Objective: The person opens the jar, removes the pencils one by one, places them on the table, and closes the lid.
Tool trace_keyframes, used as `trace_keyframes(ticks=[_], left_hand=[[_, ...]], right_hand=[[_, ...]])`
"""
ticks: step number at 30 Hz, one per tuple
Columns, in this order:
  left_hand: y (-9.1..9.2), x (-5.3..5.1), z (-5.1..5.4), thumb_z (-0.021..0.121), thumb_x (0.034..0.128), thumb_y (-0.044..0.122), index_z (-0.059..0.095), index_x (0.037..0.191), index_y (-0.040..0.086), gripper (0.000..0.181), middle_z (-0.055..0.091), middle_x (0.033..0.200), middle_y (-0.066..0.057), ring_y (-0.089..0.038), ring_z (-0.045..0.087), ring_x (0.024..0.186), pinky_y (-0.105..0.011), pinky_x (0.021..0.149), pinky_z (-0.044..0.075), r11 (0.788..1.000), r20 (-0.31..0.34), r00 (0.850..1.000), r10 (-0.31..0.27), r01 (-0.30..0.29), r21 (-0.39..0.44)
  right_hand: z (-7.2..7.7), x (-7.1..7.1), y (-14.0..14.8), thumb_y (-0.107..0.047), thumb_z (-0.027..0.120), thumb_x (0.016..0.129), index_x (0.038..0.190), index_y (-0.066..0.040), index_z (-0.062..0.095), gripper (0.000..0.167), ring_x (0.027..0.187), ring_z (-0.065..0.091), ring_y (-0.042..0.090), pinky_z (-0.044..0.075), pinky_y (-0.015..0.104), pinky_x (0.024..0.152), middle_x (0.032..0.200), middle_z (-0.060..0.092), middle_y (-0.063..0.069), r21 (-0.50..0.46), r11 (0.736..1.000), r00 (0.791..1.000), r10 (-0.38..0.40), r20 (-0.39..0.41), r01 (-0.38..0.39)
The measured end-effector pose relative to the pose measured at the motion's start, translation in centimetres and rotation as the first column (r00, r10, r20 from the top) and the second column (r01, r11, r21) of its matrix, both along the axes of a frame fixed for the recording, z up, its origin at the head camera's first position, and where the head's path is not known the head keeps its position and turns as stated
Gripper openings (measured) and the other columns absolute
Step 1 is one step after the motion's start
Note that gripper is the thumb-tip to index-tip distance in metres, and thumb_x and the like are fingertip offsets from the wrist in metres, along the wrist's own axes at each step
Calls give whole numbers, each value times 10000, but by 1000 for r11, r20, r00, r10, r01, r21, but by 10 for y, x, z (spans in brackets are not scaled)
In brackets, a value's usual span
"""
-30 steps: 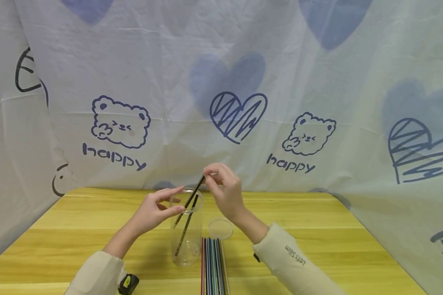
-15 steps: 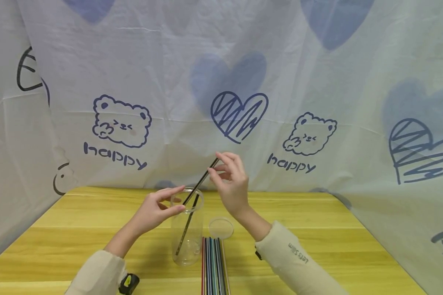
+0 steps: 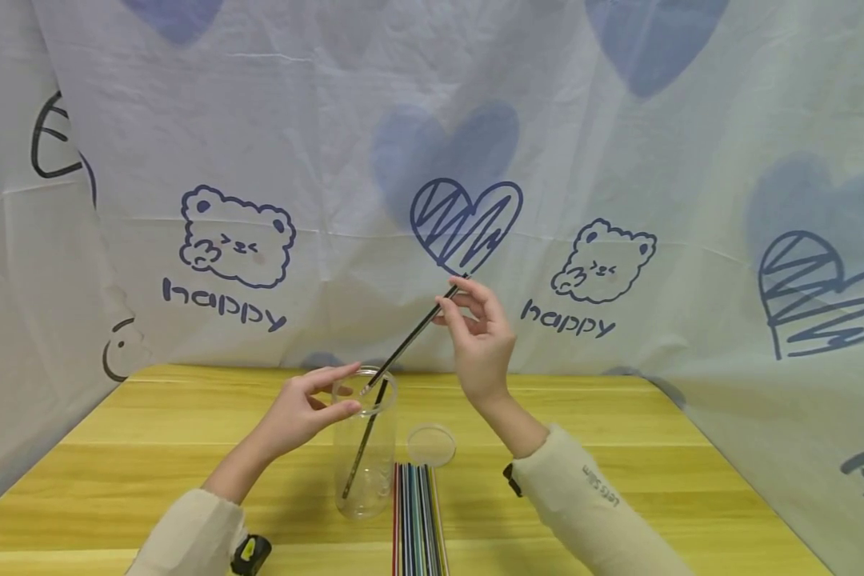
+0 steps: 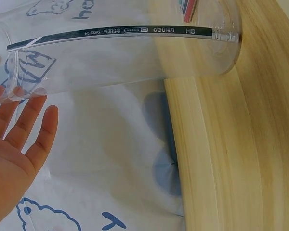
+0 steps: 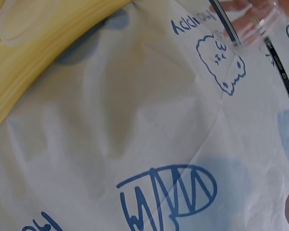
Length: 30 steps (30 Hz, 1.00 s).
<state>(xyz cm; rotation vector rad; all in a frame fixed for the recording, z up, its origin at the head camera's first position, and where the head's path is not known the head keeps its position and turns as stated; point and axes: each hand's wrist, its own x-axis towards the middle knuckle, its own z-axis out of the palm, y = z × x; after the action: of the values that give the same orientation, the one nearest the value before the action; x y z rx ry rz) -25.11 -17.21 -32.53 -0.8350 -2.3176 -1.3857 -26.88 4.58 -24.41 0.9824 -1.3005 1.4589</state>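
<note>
My left hand [image 3: 302, 408] grips the rim of a clear plastic jar [image 3: 378, 480] standing on the table, its thumb and index finger around the mouth. Inside the jar leans a black HB pencil [image 4: 130, 32], its silver-banded end at the bottom. Up and to the right of the jar, my right hand [image 3: 484, 344] pinches another black pencil [image 3: 410, 340] near its upper end. That pencil slants down to the left, with its lower end at the jar's mouth. Only a sliver of the right hand's fingers shows in the right wrist view.
A row of several coloured, pencil-like sticks [image 3: 419, 520] lies on the wooden table [image 3: 583, 480] to the right of the jar. Behind them is a clear round lid [image 3: 432, 446]. A white printed cloth [image 3: 346, 160] hangs along the table's back.
My right hand has moved up and to the right, drawing the pinched pencil up until its lower end reaches the jar's mouth. The left hand and the jar stay put.
</note>
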Motion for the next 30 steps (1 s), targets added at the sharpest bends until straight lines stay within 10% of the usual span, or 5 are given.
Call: trace_keyframes(ticks=[30], left_hand=[[0,0,1,658,816,164,512,1257,45,479,528,1217,-124,-166,560,880,-264,636,499,1000,1,1000,1,-1,8]], right_hand=[[4,-7,34,153,527,807,1110,150,492,305,754,565,111,498,224,540,1055,518,159,-19,998,992,-59,108,62]])
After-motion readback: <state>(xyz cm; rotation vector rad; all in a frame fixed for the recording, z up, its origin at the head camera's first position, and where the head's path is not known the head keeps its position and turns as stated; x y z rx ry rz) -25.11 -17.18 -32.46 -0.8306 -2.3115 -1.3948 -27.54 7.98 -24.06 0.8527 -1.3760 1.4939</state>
